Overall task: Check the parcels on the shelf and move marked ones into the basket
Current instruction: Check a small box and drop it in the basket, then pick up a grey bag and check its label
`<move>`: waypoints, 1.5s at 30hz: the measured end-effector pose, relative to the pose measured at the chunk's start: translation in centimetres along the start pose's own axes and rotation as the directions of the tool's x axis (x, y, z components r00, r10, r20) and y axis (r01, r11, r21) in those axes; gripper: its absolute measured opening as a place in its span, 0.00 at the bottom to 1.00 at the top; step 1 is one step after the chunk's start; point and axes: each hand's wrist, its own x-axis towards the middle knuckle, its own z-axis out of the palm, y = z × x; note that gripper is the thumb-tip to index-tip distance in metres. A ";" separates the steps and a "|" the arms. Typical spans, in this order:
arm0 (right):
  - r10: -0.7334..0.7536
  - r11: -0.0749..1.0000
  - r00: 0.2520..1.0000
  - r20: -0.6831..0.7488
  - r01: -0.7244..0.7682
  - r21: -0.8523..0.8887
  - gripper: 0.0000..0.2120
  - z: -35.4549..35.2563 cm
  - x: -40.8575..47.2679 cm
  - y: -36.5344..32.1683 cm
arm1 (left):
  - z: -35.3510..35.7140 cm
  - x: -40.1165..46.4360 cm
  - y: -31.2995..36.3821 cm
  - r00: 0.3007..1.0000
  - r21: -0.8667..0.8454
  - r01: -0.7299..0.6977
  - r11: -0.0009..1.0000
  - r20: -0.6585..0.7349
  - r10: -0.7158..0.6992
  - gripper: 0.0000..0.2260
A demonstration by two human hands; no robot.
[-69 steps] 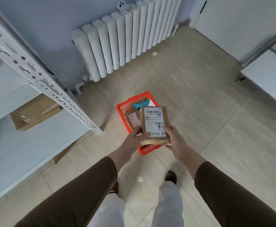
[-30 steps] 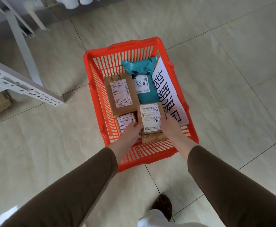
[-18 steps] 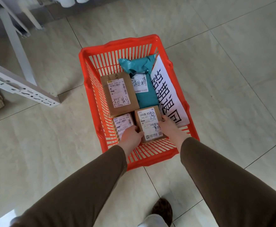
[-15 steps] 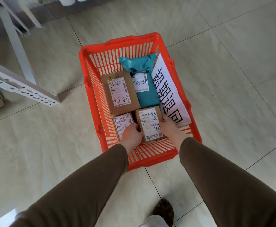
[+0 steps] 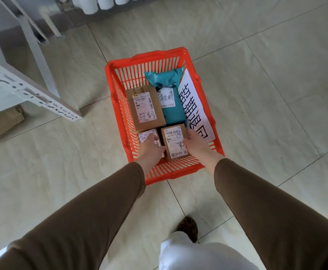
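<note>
An orange plastic basket (image 5: 116, 98) stands on the tiled floor. Inside lie a large brown box (image 5: 145, 108) with a handwritten mark, a teal mailer bag (image 5: 171, 94), a small labelled parcel (image 5: 145, 136) and a small brown box (image 5: 174, 141) with a marked label. The small brown box lies flat at the basket's near end. My right hand (image 5: 196, 145) holds its right edge, thumb on the label. My left hand (image 5: 151, 149) rests over the small labelled parcel, fingers against the box's left side.
A white sheet with large black characters (image 5: 196, 108) leans along the basket's right wall. A white metal shelf frame (image 5: 32, 92) juts in at the left, with a cardboard box (image 5: 1, 123) under it. A radiator (image 5: 104, 2) lines the far wall.
The small brown box went from held in the air down onto the basket floor. My left hand has slid off its left edge onto the neighbouring parcel.
</note>
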 end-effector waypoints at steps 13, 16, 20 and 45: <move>-0.353 0.935 0.935 0.032 0.353 -0.012 0.17 -11.5 -28.9 -27.3 | -25.3 -26.4 15.0 0.979 -0.190 -0.138 0.972 -0.178 0.104 0.11; -0.451 0.892 0.892 0.039 0.451 -0.019 0.19 -13.3 -35.9 -34.4 | -32.5 -34.0 17.4 0.952 -0.220 -0.192 0.956 -0.280 0.127 0.12; -0.589 0.803 0.802 0.094 0.595 -0.046 0.18 -13.6 -44.2 -43.1 | -41.6 -43.2 18.6 0.900 -0.241 -0.290 0.926 -0.397 0.179 0.11; -0.840 0.473 0.470 0.272 0.879 -0.057 0.10 19.1 -70.7 -73.8 | -82.2 -67.8 -8.0 0.671 -0.250 -0.465 0.849 -0.725 0.154 0.09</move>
